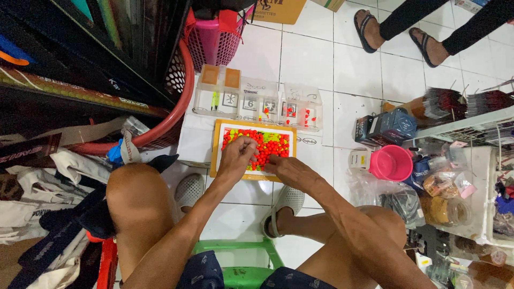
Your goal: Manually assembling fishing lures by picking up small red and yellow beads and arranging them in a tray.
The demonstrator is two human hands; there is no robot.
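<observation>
We're looking at orange-rimmed tray (pixel 214 155) on white floor tile betw. our feet. Behind tray: clear compartment boxes (pixel 257 100) w/ small square labels, two orange lids at left. Right of tray: dark blue carton (pixel 386 126), pink cup (pixel 392 162). Beads (pixel 270 144) filling tray: red, orange, lime, small, rounded. Left hand (pixel 235 158) resting on beads, fingers curled together; right hand (pixel 286 168) at tray's near edge, fingers bunched, can't tell if pinching anything.

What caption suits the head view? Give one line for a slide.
Seated on a green stool, a person's left hand and right hand sort red and green beads in an orange-rimmed tray.
</observation>
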